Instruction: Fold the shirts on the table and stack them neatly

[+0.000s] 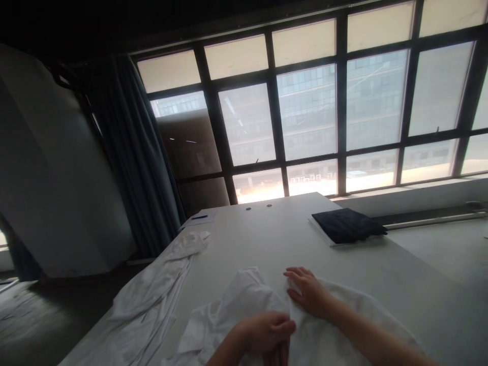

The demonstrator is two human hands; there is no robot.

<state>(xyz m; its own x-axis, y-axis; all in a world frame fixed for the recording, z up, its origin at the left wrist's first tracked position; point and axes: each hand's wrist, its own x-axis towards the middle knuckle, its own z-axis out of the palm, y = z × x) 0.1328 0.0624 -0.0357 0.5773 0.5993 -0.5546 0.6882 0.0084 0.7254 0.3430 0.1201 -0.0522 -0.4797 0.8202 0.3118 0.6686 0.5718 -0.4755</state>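
While left hand (267,330) clamped its fingers on cloth (244,297) at near edge of desk (274,229), right hand (310,295) lay flat on it, fingers straight & together; prob. best pressing firm, pulling evenly.

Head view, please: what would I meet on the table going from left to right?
Draped white garment → left hand, pinching the white cloth → right hand, flat on that cloth → dark folded cloth.
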